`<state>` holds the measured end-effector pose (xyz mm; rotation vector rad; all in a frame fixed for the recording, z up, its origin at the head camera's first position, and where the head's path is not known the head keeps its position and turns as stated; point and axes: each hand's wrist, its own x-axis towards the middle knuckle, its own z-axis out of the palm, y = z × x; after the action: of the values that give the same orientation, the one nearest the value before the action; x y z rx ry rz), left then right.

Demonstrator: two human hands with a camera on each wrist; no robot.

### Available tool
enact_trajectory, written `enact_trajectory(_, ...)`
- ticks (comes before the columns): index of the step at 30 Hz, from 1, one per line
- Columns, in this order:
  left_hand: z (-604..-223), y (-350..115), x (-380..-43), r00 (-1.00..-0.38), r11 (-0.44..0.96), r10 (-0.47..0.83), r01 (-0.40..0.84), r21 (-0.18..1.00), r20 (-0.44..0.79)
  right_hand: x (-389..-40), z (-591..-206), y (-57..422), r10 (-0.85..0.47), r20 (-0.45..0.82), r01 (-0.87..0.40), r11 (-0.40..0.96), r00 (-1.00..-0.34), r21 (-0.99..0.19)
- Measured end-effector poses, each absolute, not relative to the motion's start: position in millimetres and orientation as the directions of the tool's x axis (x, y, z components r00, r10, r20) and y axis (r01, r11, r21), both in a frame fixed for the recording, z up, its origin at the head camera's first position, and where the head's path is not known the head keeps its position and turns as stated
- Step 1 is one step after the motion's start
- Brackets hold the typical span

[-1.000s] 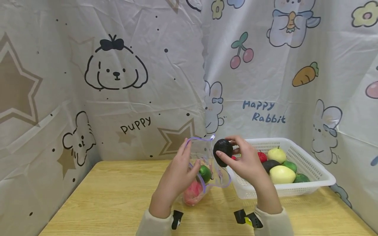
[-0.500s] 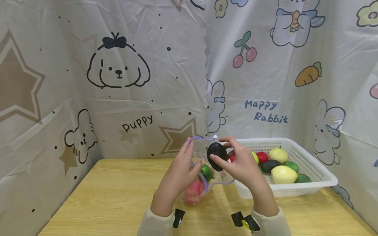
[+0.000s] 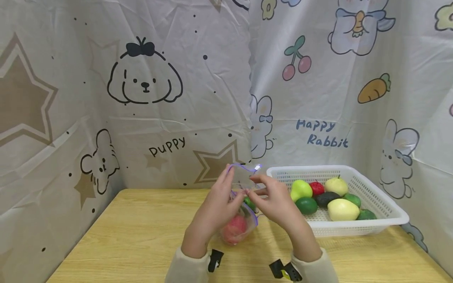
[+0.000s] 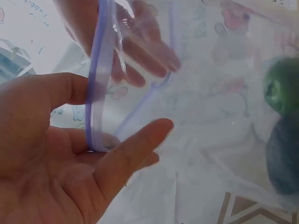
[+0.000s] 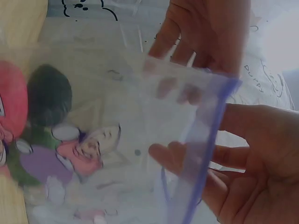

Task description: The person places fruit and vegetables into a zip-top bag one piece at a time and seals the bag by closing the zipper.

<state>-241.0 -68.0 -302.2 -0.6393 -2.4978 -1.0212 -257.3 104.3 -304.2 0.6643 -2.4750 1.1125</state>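
Observation:
A clear zip bag point(image 3: 253, 215) with a purple rim stands mouth up between the hands in the head view. My left hand point(image 3: 216, 202) holds its rim, fingers outside, thumb at the opening. My right hand point(image 3: 277, 202) is at the other side of the mouth, fingers loosely bent and nothing between them; in the right wrist view its thumb point(image 5: 161, 153) shows through the plastic. A dark avocado point(image 5: 50, 95) lies low in the bag, against a green fruit point(image 4: 282, 88) in the left wrist view. A pinkish-red fruit point(image 3: 235, 229) lies at the bottom.
A white perforated basket point(image 3: 361, 225) stands at the right. It holds a yellow-green pear point(image 3: 301, 190), a red fruit point(image 3: 317, 188), a dark avocado point(image 3: 326, 199) and several green and pale yellow fruits. Printed cloth point(image 3: 159, 125) walls in the wooden table point(image 3: 141, 236).
The right hand moved left to the bag's mouth and let go of the avocado, which dropped inside. The left hand stayed at the rim. The view shifted slightly.

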Motion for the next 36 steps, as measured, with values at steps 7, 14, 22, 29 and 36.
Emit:
enact_trajectory(7, -301, -71, -242, -0.860, 0.650, 0.235, 0.485, 0.585, 0.452, -255, -300, 116, -0.253, 0.550, -0.540, 0.708, -0.796, -0.455)
enact_trajectory(14, -300, -70, -242, -0.855, 0.641, 0.248, 0.497, 0.585, 0.455, -252, -297, 140, -0.318, 0.290, -0.419, 0.802, -0.903, -0.425)
enact_trajectory(22, -288, -64, -221, -0.799, 0.595, 0.377, 0.597, 0.538, 0.469, -251, -290, 147, -0.125, 0.308, -0.295, 0.739, -0.943, -0.606)
enact_trajectory(29, -282, -56, -214, -0.839, 0.644, 0.277, 0.524, 0.557, 0.469, -239, -270, 141, -0.146, 0.582, -0.592, 0.358, -0.800, -0.722)
enact_trajectory(36, -284, -55, -213, -0.816, 0.569, 0.290, 0.567, 0.595, 0.500, -237, -276, 139, -0.070, 0.555, -0.468, 0.631, -0.829, -0.618)
